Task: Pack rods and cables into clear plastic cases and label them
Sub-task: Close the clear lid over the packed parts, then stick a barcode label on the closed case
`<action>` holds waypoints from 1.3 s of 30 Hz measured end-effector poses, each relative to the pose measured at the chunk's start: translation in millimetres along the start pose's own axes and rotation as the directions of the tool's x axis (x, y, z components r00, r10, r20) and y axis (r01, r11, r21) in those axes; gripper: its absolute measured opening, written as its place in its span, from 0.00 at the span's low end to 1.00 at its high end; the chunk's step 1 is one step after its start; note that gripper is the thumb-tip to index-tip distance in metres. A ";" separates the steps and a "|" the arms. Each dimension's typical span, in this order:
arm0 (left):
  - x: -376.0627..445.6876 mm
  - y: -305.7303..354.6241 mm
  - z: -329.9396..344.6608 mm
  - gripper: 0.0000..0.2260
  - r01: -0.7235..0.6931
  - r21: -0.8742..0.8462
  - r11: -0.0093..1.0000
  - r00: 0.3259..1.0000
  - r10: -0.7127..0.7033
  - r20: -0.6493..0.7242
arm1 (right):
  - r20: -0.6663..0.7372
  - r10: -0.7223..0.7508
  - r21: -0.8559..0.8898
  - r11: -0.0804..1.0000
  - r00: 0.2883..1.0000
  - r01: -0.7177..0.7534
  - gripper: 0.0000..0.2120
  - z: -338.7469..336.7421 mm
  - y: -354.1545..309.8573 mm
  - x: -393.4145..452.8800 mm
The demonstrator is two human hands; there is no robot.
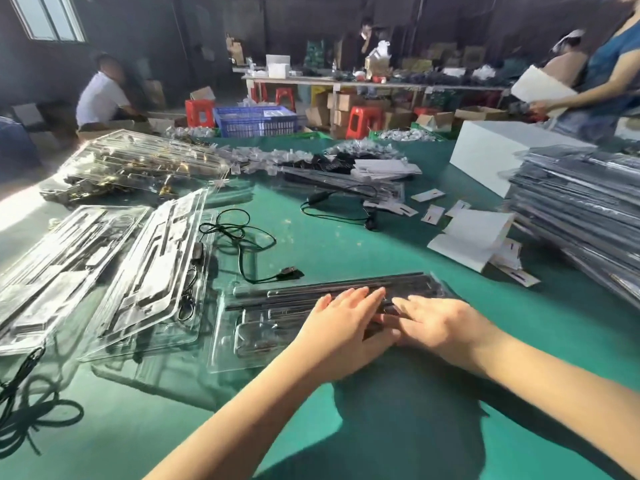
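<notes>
A clear plastic case (249,337) lies on the green table in front of me, with several dark rods (311,287) laid lengthwise in its far side. My left hand (341,327) lies flat on the case and rods, fingers straight. My right hand (440,323) presses down beside it, fingers extended toward the left hand. A loose black cable (242,244) with a plug lies just beyond the case. Small white label cards (433,213) are scattered at the right.
Two more clear cases (152,271) lie open at the left, with a stack of others (138,161) behind. A tall pile of packed cases (581,216) and a white box (495,154) stand at the right. Other people work around the room.
</notes>
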State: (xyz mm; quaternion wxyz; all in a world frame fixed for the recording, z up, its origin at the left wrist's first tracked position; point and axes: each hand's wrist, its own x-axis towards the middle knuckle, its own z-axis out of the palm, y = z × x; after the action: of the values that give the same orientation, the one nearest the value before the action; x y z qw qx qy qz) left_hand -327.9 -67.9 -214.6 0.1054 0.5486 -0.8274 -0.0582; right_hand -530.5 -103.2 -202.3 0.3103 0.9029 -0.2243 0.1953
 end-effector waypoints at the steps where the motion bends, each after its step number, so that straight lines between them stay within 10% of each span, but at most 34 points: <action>1: -0.3 0.4 10.5 0.31 0.005 0.065 0.998 1.000 -0.006 0.013 | 0.069 0.014 0.112 0.993 0.998 -0.022 0.11 1.9 1.3 -4.4; 5: 0.9 2.3 26.6 0.23 0.032 0.126 0.991 0.999 -0.031 -0.008 | 0.481 0.346 0.507 0.639 0.805 -0.578 0.26 -0.2 26.9 -9.9; 7: 2.0 2.7 27.1 0.22 0.051 0.108 0.993 0.999 -0.051 -0.004 | 0.328 0.680 0.458 0.492 0.655 -0.740 0.18 13.4 55.5 -22.2; 13: 3.6 3.5 28.6 0.20 0.082 0.067 0.994 0.997 -0.081 -0.008 | 0.307 0.945 -0.099 -0.087 -0.114 -0.991 0.25 50.0 138.7 -56.8; 18: 3.6 4.3 29.3 0.20 0.099 0.028 0.995 0.994 -0.098 -0.044 | 0.385 0.876 -0.235 -0.210 -0.290 -0.949 0.37 77.7 153.8 -50.7; 24: 5.9 4.3 27.1 0.19 0.126 -0.018 0.992 0.992 -0.126 0.000 | 0.410 0.787 0.192 -0.569 -0.461 -0.800 0.27 99.4 151.1 -33.9; 28: 9.2 1.7 26.0 0.19 0.144 -0.067 0.987 0.989 -0.145 -0.002 | 0.368 0.862 0.538 -0.502 -0.347 -0.677 0.09 80.7 137.7 -11.0; 35: 24.6 1.6 6.0 0.14 0.173 -0.331 0.928 0.974 -0.211 -0.082 | 0.118 0.953 0.683 0.125 0.277 -0.720 0.10 19.1 71.4 48.1; 37: 23.8 -8.6 -9.4 0.15 0.121 -0.770 0.626 0.966 -0.251 -0.053 | 0.029 0.904 0.715 0.279 0.426 -0.641 0.07 4.5 36.0 64.5; 39: 19.7 -28.8 -23.0 0.19 0.086 -0.996 0.027 0.918 -0.390 0.069 | -0.047 0.858 0.701 0.393 0.511 -0.595 0.03 1.5 3.4 73.4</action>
State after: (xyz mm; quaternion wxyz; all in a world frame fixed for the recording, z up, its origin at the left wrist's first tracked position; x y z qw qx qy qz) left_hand -304.0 -96.9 -196.2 0.5288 0.4627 -0.4421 -0.5575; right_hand -471.5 -127.4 -165.7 -0.0786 0.6881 -0.4606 0.5552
